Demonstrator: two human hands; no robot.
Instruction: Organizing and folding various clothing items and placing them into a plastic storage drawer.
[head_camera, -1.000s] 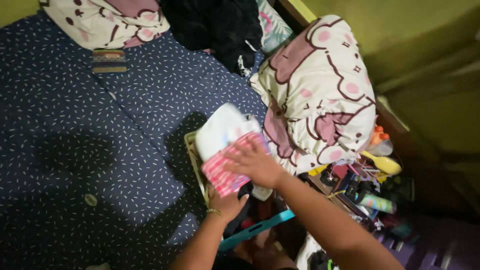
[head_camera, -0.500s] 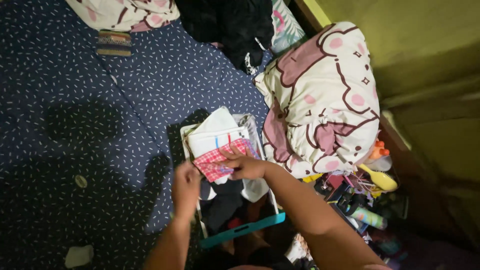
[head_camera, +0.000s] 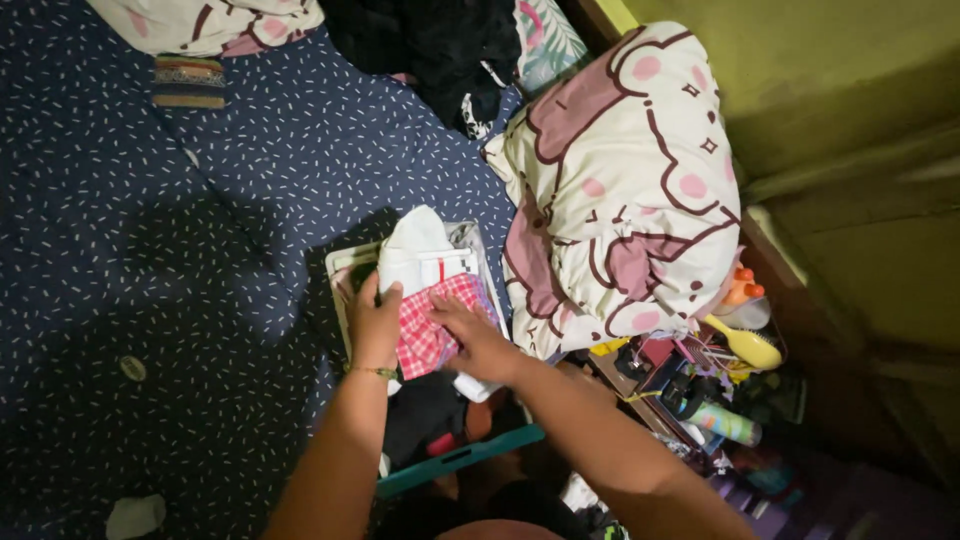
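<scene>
A rectangular basket with a teal front rim sits on the dark blue speckled bedsheet, filled with folded clothes. My left hand grips the left side of a red-and-white checked cloth lying in the basket. My right hand presses on the cloth's lower right part. Behind the checked cloth stands a folded white cloth with thin coloured stripes. Dark garments lie in the basket's near end.
A large pillow with pink cartoon print lies right of the basket. Black clothes are heaped at the top. A striped folded item lies top left. Right of the bed, a cluttered shelf holds a yellow hairbrush and bottles.
My left hand has moved from the basket's left edge onto the checked cloth. Both hands have pushed the cloth lower into the basket. The view has shifted slightly.
</scene>
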